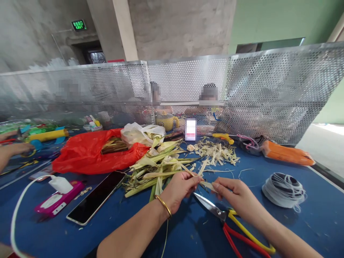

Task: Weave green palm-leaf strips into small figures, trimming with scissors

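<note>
A narrow, pale cream corn-husk strip (206,185) spans the gap between the hands above the blue surface (193,233), well in from its right edge; left hand (184,188) and right hand (232,191) each pinch it in a fingertip grip.

Pale strip (206,184) between left hand (183,187) and right hand (233,190), above scissors (221,215).

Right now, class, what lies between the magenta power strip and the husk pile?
In the head view, a dark-screened smartphone lies between the magenta power strip and the husk pile, with small pale scraps beside the power strip.
</note>
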The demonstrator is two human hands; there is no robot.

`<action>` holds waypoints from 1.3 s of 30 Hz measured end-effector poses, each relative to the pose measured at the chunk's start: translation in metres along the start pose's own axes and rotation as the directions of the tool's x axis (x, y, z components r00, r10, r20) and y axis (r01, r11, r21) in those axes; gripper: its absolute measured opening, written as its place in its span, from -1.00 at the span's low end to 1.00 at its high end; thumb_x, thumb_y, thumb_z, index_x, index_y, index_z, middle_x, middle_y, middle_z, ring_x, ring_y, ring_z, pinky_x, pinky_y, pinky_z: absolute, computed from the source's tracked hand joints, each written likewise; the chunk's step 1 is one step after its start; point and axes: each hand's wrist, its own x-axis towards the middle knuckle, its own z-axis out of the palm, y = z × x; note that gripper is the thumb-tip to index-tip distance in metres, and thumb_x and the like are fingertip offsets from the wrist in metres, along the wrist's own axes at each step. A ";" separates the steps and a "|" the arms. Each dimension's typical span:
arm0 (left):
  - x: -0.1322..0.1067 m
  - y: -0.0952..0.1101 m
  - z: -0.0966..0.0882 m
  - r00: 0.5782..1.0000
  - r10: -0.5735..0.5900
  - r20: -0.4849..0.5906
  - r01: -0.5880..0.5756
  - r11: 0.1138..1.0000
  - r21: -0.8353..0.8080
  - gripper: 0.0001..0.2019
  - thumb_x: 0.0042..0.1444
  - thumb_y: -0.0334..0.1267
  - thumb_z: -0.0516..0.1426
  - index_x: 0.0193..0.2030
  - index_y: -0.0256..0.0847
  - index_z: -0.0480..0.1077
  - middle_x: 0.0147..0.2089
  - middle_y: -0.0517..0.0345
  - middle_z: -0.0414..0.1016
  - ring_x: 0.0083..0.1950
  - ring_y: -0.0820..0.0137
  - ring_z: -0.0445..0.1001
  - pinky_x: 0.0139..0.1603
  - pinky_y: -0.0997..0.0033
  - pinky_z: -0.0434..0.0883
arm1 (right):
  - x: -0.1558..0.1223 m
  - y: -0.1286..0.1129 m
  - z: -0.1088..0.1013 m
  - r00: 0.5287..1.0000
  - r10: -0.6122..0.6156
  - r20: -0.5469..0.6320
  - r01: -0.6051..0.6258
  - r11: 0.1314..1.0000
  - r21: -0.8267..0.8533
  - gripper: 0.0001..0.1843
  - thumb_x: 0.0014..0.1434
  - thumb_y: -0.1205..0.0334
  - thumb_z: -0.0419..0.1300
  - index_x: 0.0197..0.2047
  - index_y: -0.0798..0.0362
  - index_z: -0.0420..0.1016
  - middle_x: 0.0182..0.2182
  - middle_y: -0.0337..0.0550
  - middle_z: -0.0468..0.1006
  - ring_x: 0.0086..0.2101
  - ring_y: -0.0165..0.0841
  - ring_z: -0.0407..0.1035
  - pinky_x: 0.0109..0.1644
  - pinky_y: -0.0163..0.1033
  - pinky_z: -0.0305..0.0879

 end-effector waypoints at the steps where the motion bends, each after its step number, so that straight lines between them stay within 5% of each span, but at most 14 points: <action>1: 0.000 0.000 0.000 1.000 -0.005 0.022 0.005 1.000 0.002 -0.65 -0.04 0.01 0.23 -0.37 -0.31 0.44 -0.59 0.37 0.17 -0.61 0.64 -0.08 -0.55 0.49 -0.16 | 0.002 0.002 -0.001 1.000 0.011 0.013 -0.012 1.000 0.022 -0.62 0.18 -0.03 0.07 -0.48 0.05 0.50 -0.52 -0.24 0.47 -0.43 -0.35 0.31 -0.36 -0.30 0.18; 4: -0.003 -0.003 0.005 0.997 -0.033 0.073 0.029 0.998 0.052 -0.60 0.02 0.06 0.17 -0.37 -0.33 0.47 -0.58 0.33 0.21 -0.62 0.63 -0.06 -0.56 0.48 -0.15 | 0.007 0.004 0.001 0.998 0.055 0.043 -0.062 0.981 0.186 -0.59 0.11 -0.12 0.14 -0.37 0.07 0.55 -0.42 -0.17 0.53 -0.34 -0.30 0.35 -0.23 -0.26 0.24; 7: -0.007 -0.009 0.012 0.992 -0.041 0.119 0.025 0.991 0.129 -0.64 0.02 0.01 0.18 -0.41 -0.33 0.49 -0.62 0.31 0.22 -0.60 0.61 0.02 -0.55 0.48 -0.09 | 0.007 0.003 0.009 0.990 0.137 0.020 -0.134 0.917 0.375 -0.56 0.00 -0.17 0.22 -0.45 0.09 0.51 -0.57 -0.22 0.46 -0.46 -0.35 0.32 -0.31 -0.27 0.24; 12: -0.008 -0.017 0.015 0.981 0.006 0.195 -0.040 0.985 0.169 -0.72 0.01 -0.09 0.19 -0.42 -0.32 0.50 -0.65 0.36 0.14 -0.58 0.59 0.03 -0.52 0.48 -0.05 | 0.005 0.005 0.020 0.975 0.178 -0.134 -0.106 0.900 0.422 -0.57 -0.09 -0.15 0.29 -0.62 0.07 0.45 -0.66 -0.23 0.40 -0.54 -0.38 0.29 -0.38 -0.26 0.22; 16: -0.010 -0.017 0.014 0.979 0.011 0.201 -0.058 0.971 0.232 -0.73 -0.02 -0.11 0.21 -0.44 -0.33 0.52 -0.63 0.32 0.19 -0.55 0.56 0.09 -0.51 0.48 -0.02 | 0.007 0.015 0.019 0.971 0.131 -0.201 -0.070 0.956 0.283 -0.61 0.01 -0.09 0.21 -0.59 0.06 0.46 -0.60 -0.17 0.46 -0.49 -0.31 0.35 -0.35 -0.23 0.27; 20: -0.012 -0.015 0.017 0.966 -0.057 0.253 0.001 0.976 0.216 -0.66 -0.02 -0.03 0.19 -0.39 -0.33 0.55 -0.64 0.30 0.21 -0.56 0.56 0.09 -0.51 0.48 -0.02 | 0.007 0.016 0.005 0.894 -0.121 -0.432 0.070 0.989 -0.131 -0.63 0.12 0.02 0.16 -0.07 0.01 0.51 -0.20 -0.06 0.55 -0.18 -0.18 0.41 -0.14 -0.13 0.30; 23: -0.013 -0.015 0.021 0.943 -0.173 0.285 0.126 0.977 0.175 -0.64 -0.01 0.00 0.16 -0.43 -0.33 0.52 -0.63 0.27 0.25 -0.59 0.58 0.09 -0.54 0.50 -0.03 | 0.003 0.007 0.000 0.923 -0.278 -0.267 0.177 0.920 -0.350 -0.79 0.20 0.09 0.13 -0.20 -0.10 0.57 -0.20 -0.15 0.58 -0.14 -0.21 0.42 0.10 0.02 0.15; 26: -0.013 -0.015 0.023 0.925 -0.207 0.318 0.166 0.975 0.150 -0.78 -0.04 -0.15 0.16 -0.45 -0.30 0.47 -0.62 0.28 0.28 -0.59 0.59 0.11 -0.54 0.52 -0.02 | -0.002 -0.001 0.008 0.973 -0.224 -0.052 0.198 0.934 -0.298 -0.83 0.18 0.13 0.18 -0.40 -0.09 0.57 -0.38 -0.30 0.59 -0.29 -0.33 0.47 0.23 0.08 -0.01; 28: -0.014 -0.016 0.024 0.925 -0.202 0.321 0.161 0.976 0.149 -0.86 -0.08 -0.25 0.15 -0.51 -0.28 0.43 -0.64 0.30 0.27 -0.60 0.60 0.11 -0.54 0.53 -0.01 | -0.004 -0.002 0.017 0.992 -0.120 -0.028 0.113 0.978 -0.176 -0.81 0.13 0.10 0.22 -0.46 -0.05 0.54 -0.48 -0.33 0.56 -0.44 -0.39 0.45 0.13 -0.01 0.19; 30: -0.015 -0.016 0.025 0.931 -0.194 0.311 0.149 0.975 0.163 -0.87 -0.09 -0.27 0.15 -0.55 -0.28 0.39 -0.66 0.31 0.25 -0.62 0.60 0.08 -0.55 0.52 -0.02 | -0.004 -0.001 0.023 0.999 -0.008 -0.045 0.007 0.999 -0.031 -0.79 0.09 0.08 0.23 -0.49 -0.01 0.51 -0.55 -0.33 0.50 -0.56 -0.43 0.38 -0.19 -0.19 0.38; 33: -0.014 -0.017 0.023 0.935 -0.166 0.313 0.112 0.977 0.183 -0.81 -0.06 -0.20 0.17 -0.51 -0.30 0.43 -0.67 0.32 0.21 -0.62 0.60 0.07 -0.56 0.50 -0.04 | -0.005 0.000 0.026 0.991 0.102 -0.084 -0.090 0.987 0.134 -0.78 0.06 0.10 0.20 -0.52 0.02 0.45 -0.57 -0.31 0.43 -0.64 -0.46 0.27 -0.62 -0.37 0.20; 39: -0.014 -0.021 0.020 0.926 -0.133 0.352 0.051 0.971 0.234 -0.72 -0.04 -0.12 0.19 -0.57 -0.32 0.43 -0.66 0.26 0.30 -0.66 0.61 0.07 -0.58 0.49 -0.02 | -0.006 0.000 0.031 0.966 0.014 -0.257 0.013 0.995 0.102 -0.80 0.02 0.21 0.20 -0.59 0.04 0.41 -0.59 -0.28 0.42 -0.53 -0.42 0.32 -0.46 -0.36 0.22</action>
